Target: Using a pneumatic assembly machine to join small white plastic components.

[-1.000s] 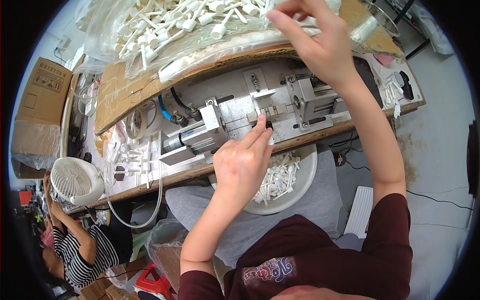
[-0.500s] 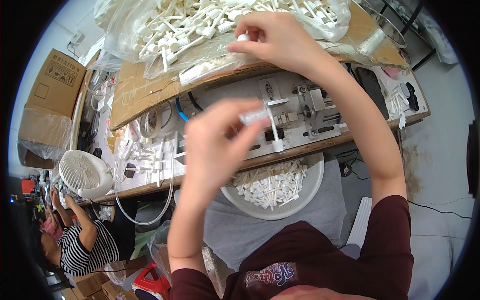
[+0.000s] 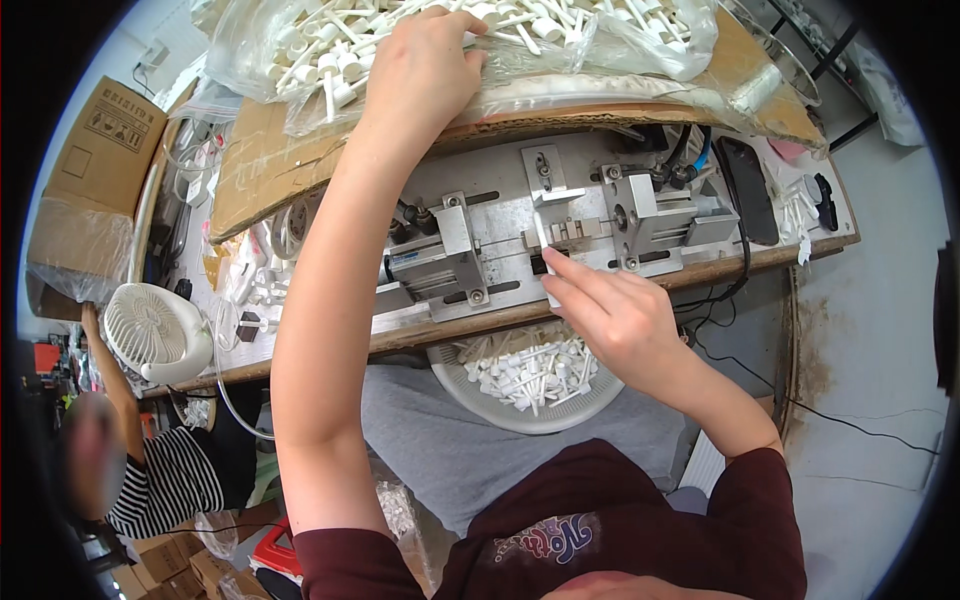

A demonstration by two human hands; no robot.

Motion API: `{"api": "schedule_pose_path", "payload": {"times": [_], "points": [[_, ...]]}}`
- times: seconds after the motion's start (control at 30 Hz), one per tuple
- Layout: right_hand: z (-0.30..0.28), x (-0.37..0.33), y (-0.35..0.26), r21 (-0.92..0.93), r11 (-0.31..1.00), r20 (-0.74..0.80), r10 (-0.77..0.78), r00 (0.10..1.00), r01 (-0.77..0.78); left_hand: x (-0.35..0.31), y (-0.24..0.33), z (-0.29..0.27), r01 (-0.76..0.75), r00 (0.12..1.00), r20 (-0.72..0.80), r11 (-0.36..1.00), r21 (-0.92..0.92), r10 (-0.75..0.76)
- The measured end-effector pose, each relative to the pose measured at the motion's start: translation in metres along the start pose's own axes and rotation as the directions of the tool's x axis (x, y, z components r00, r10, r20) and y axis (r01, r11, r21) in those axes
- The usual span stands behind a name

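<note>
At the metal fixture (image 3: 545, 165), my right hand (image 3: 622, 315) pinches a white plastic stick part (image 3: 542, 232) between thumb and fingers. The part stands lengthwise in front of the small metal blocks at the fixture's middle; its lower end is partly behind my fingers. My left hand (image 3: 425, 70) is stretched out to the heap of white plastic parts (image 3: 540, 25) on the plastic sheet. Its fingers curl together at the near edge of the heap, with a bit of white showing between them; what they hold is mostly hidden.
A cardboard sheet (image 3: 255, 185) carries the heap above the bench. Below the bench edge, a white basket (image 3: 480, 408) of similar parts rests at my lap. A white fan (image 3: 160, 333) stands left, a dark phone (image 3: 747, 190) lies right. Another person's striped shirt (image 3: 178, 485) is at far left.
My left hand has moved from the fixture up to the heap. My right hand has come down from the heap to the fixture and grips a stick part there.
</note>
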State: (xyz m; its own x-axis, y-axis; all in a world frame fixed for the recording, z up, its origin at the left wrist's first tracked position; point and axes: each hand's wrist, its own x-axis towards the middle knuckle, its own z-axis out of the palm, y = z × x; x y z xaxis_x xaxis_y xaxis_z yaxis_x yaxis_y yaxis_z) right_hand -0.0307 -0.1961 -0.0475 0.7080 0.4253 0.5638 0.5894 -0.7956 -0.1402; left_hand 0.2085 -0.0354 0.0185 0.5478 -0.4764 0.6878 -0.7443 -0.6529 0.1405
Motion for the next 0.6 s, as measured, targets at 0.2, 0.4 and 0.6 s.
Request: {"api": "schedule_pose_path", "payload": {"times": [0.2,0.4,0.6], "points": [[-0.002,0.013,-0.008,-0.171,0.985,0.114,0.003,0.993,0.016,0.000,0.006,-0.005,0.165,0.983,0.101,0.983,-0.084,-0.157],[0.001,0.009,-0.010,-0.266,0.963,0.098,-0.028,0.995,0.053,-0.010,0.020,-0.028,0.222,0.966,0.181,0.949,-0.224,-0.183],[0.000,0.010,-0.003,-0.173,0.984,0.090,-0.021,0.996,0.037,-0.022,0.051,-0.061,0.321,0.940,0.251,0.847,-0.425,-0.230]]}}
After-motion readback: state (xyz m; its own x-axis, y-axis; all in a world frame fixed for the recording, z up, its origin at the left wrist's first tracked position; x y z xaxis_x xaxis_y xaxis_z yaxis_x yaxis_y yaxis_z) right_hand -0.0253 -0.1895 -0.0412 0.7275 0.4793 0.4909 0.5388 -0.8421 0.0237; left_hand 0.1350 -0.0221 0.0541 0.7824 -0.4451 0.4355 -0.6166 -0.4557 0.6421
